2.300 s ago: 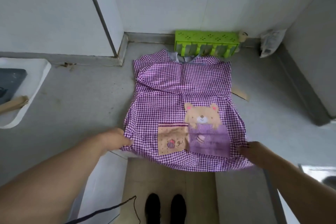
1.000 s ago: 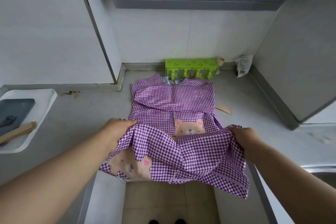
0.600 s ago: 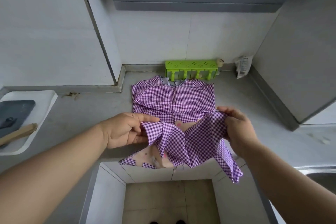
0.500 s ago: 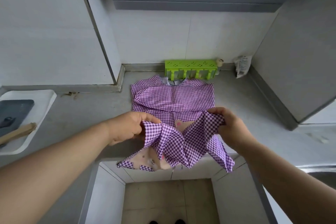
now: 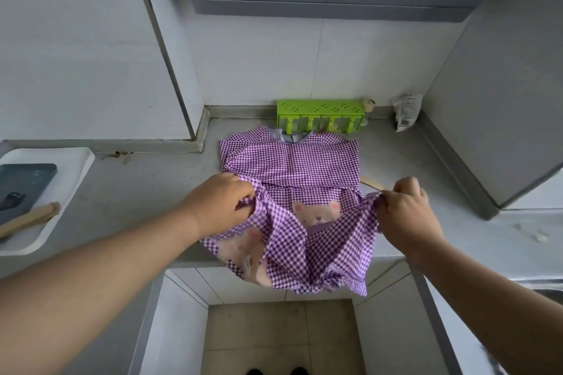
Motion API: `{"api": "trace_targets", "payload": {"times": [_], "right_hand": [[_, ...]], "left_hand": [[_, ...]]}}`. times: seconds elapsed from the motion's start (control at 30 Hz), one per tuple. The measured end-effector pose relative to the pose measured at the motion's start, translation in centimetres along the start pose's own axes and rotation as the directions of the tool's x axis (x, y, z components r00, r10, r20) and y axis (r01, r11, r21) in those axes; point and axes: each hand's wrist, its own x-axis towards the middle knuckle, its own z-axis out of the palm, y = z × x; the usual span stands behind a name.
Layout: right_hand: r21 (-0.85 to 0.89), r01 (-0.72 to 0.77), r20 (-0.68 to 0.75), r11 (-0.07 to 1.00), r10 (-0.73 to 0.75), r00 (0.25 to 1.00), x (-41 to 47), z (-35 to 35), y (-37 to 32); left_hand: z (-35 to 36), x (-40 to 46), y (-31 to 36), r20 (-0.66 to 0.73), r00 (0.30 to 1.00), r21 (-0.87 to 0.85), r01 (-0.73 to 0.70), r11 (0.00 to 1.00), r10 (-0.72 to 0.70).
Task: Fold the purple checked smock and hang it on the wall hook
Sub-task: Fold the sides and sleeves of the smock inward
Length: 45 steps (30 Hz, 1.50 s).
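The purple checked smock lies on the grey counter, collar toward the back wall. A bear patch shows at its middle. My left hand pinches the hem at the smock's left side. My right hand pinches the hem at the right side. Between the two hands the lower part sags in loose folds over the counter's front edge, its inner side showing. No wall hook is in view.
A green slotted rack stands against the back wall behind the collar, with a crumpled packet to its right. A white tray holding a dark phone and a wooden stick sits at the left. A grey appliance hangs overhead.
My hands have drawn apart sideways, spreading the bunched hem wide. The bear patch, hidden half a second ago, shows again between them. The hem still hangs over the counter edge.
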Motion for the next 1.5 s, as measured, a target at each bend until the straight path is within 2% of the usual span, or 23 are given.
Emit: {"api": "trace_targets", "payload": {"times": [0.07,0.13,0.2,0.3,0.4,0.47,0.57,0.67,0.73,0.83,0.9,0.93,0.97,1.0,1.03,1.07,1.1,1.13,1.17,1.2,1.33,1.4,1.5], "right_hand": [[-0.021,0.114,-0.078,0.993,-0.116,0.99,-0.3,-0.2,0.4],[0.039,0.235,-0.065,0.971,-0.232,0.971,-0.7,-0.3,0.6],[0.068,0.329,-0.024,0.942,-0.328,0.944,-1.2,0.0,0.8],[0.016,0.424,0.044,0.906,-0.424,0.905,-0.8,1.2,1.8],[-0.062,0.474,0.149,0.879,-0.461,0.875,-0.2,1.9,2.7],[-0.092,0.464,0.212,0.881,-0.438,0.874,0.0,2.0,3.0],[-0.083,0.442,0.257,0.893,-0.409,0.876,0.0,1.7,3.1],[-0.082,0.445,0.315,0.892,-0.4,0.861,-0.2,1.0,2.8],[-0.11,0.461,0.325,0.881,-0.407,0.854,-0.4,0.8,2.6],[-0.196,0.457,0.372,0.867,-0.366,0.853,-1.2,0.9,2.6],[-0.249,0.498,0.413,0.83,-0.374,0.83,-1.2,1.1,2.7],[-0.244,0.511,0.428,0.824,-0.381,0.819,-0.9,1.1,3.0],[-0.204,0.498,0.421,0.843,-0.384,0.822,-0.5,0.7,3.1],[-0.113,0.45,0.365,0.886,-0.384,0.848,0.1,0.2,3.1],[0.036,0.357,0.26,0.933,-0.354,0.899,0.7,-0.6,2.9],[0.235,0.216,0.142,0.948,-0.253,0.957,1.3,-1.4,2.6],[0.405,0.068,0.062,0.912,-0.102,0.993,1.7,-2.3,2.3],[0.525,-0.063,0.038,0.849,0.051,0.998,2.2,-2.9,2.0],[0.582,-0.137,0.044,0.802,0.137,0.99,2.4,-3.4,1.9],[0.587,-0.175,0.066,0.791,0.168,0.984,2.4,-3.8,1.7],[0.4,-0.174,0.161,0.9,0.118,0.98,1.3,-2.7,1.1],[0.321,-0.115,0.195,0.94,0.053,0.979,1.0,-1.2,1.4],[0.3,-0.12,0.411,0.946,-0.015,0.911,0.8,-0.2,1.6]], "left_hand": [[0.9,-0.1,-0.3,-0.119,0.983,-0.063,0.135,0.989,-0.142],[1.5,-0.5,-0.4,-0.244,0.938,-0.063,0.24,0.969,-0.248],[1.4,-0.8,-0.5,-0.326,0.928,-0.008,0.187,0.982,-0.179],[0.9,-0.7,-0.6,-0.196,0.981,0.024,0.003,1.0,0.002],[0.5,-0.5,-0.1,-0.048,0.998,-0.032,-0.038,0.999,0.037],[0.7,-0.5,0.3,-0.008,0.999,-0.04,-0.047,0.998,0.047],[0.8,-0.5,0.9,0.095,0.988,0.045,-0.126,0.991,0.122],[0.8,-0.5,1.1,0.257,0.955,0.14,-0.189,0.972,0.149],[0.5,-0.6,1.2,0.368,0.925,0.159,-0.163,0.974,0.095],[0.7,-0.6,1.6,0.415,0.904,0.123,-0.166,0.978,0.102],[1.1,-0.4,0.9,0.456,0.89,0.132,-0.094,0.987,0.024],[1.4,-0.5,0.5,0.462,0.886,0.049,0.016,0.999,-0.037],[1.0,-0.5,0.6,0.454,0.877,-0.126,0.237,0.963,-0.156],[1.1,-0.5,0.4,0.452,0.85,-0.347,0.446,0.825,-0.27],[1.1,-0.4,0.3,0.418,0.814,-0.529,0.578,0.621,-0.402],[1.0,-0.1,0.1,0.384,0.796,-0.603,0.6,0.525,-0.468],[0.7,0.1,0.2,0.371,0.783,-0.675,0.596,0.435,-0.499],[0.7,0.1,0.2,0.346,0.783,-0.723,0.573,0.385,-0.516],[0.4,0.2,0.3,0.333,0.785,-0.776,0.543,0.321,-0.522],[0.2,0.3,0.4,0.313,0.789,-0.796,0.522,0.308,-0.528],[0.5,0.1,-0.4,0.237,0.761,-0.795,0.509,0.329,-0.604],[0.2,0.1,-0.2,0.314,0.739,-0.787,0.554,0.271,-0.596],[0.2,0.1,-0.6,0.445,0.695,-0.745,0.637,0.197,-0.565]]}}
